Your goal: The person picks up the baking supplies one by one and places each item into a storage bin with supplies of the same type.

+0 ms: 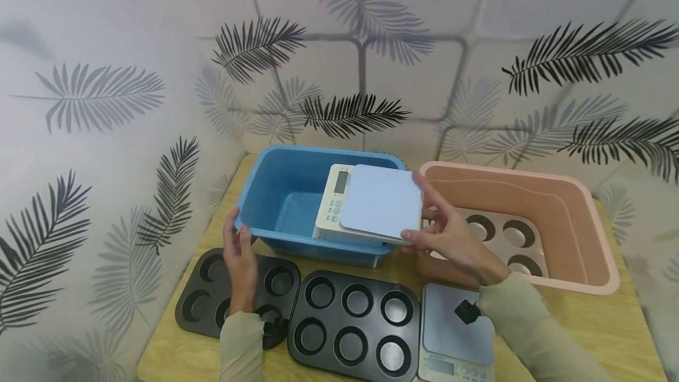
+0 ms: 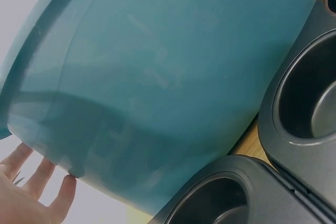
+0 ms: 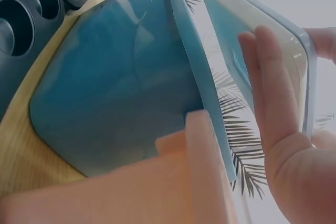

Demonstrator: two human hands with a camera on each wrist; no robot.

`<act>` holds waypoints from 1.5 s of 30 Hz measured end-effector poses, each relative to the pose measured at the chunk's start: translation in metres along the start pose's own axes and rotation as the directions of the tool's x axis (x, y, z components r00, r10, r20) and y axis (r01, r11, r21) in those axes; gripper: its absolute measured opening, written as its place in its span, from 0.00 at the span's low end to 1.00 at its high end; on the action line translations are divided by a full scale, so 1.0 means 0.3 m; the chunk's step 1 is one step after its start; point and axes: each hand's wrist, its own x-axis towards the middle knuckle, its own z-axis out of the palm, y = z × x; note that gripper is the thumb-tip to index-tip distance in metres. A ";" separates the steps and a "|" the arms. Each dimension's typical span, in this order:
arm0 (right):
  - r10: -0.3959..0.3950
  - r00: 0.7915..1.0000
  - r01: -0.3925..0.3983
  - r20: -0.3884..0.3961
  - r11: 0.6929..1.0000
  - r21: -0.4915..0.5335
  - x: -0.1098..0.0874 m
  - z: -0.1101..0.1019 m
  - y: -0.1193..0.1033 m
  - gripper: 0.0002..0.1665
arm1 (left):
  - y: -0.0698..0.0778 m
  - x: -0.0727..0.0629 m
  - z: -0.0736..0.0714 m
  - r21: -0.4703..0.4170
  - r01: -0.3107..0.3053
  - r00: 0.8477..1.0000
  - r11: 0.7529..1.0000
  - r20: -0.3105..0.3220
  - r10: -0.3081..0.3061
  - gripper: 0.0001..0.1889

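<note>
midway, right hand (image 1: 451, 239) grips a kitchen scale (image 1: 371, 205) tilted over the blue bin (image 1: 276, 193), apparently not yet set down, while left hand (image 1: 240, 258) steadies the rim, fingers straight.

The blue tub (image 1: 276, 193) looks like smooth plastic with a faint sheen; in the wrist views its wall shows light scuffs. The pink tub (image 1: 578, 234) is the same kind of plastic, matt and smooth. The scale (image 1: 371, 205) has a cream plastic body and a pale, smooth top plate with a soft gloss. The second scale (image 1: 456, 341) looks alike. The black muffin tins (image 1: 350, 323) are dark coated metal, satin and smooth. The tin in the pink tub (image 1: 504, 234) is lighter, shinier metal. The table (image 1: 610, 323) is light wood with visible grain, matt. The sleeves (image 1: 241, 341) are soft beige cloth.
</note>
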 end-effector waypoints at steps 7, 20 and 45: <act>0.028 0.999 -0.026 0.032 0.999 -0.041 0.081 0.005 -0.027 0.68 | -0.003 0.008 0.003 0.001 0.002 1.000 1.000 0.000 -0.002 0.26; 0.196 0.979 -0.190 0.047 0.975 -0.113 0.233 0.089 -0.087 0.72 | -0.011 0.008 -0.008 -0.016 -0.014 1.000 1.000 -0.009 0.014 0.26; 0.306 0.944 -0.244 0.119 0.896 -0.370 0.337 0.142 -0.088 0.64 | -0.012 0.005 0.002 -0.014 -0.017 1.000 1.000 -0.002 0.017 0.26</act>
